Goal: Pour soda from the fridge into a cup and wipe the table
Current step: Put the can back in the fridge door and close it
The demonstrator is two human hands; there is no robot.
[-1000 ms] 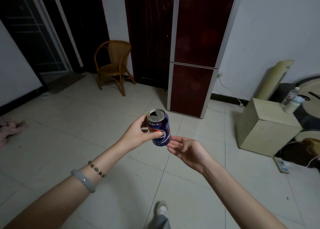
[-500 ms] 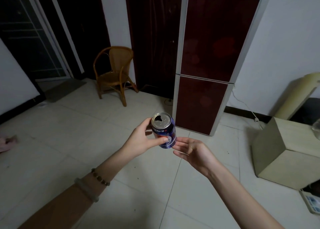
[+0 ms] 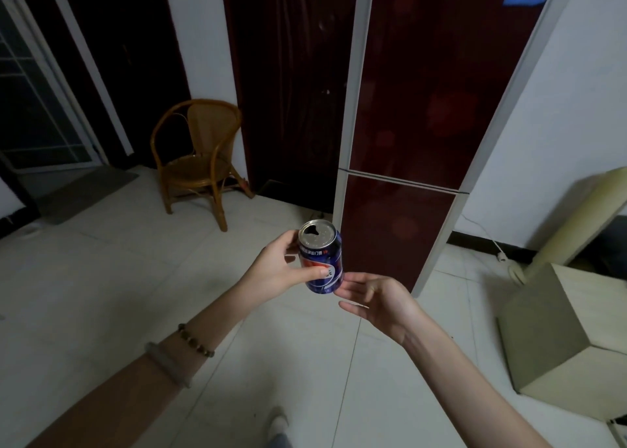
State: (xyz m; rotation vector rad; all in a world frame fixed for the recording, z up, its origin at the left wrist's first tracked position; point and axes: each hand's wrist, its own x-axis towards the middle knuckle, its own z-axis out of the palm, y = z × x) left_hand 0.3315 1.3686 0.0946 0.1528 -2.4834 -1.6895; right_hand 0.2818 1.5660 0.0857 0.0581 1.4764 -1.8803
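a tall dark red fridge (image 3: 407,108) is seen ahead, both doors closed. a wicker chair (image 3: 196,162) is set to its left, a beige box (image 3: 559,339) to its right. the left hand (image 3: 278,271) is curled round a blue soda can (image 3: 320,261), thumb laid across its front. the right hand (image 3: 380,298) is held open and empty, fingers relaxed, fingertips just beside the can's base. the can is held nearly upright before the lower door, its top already opened.
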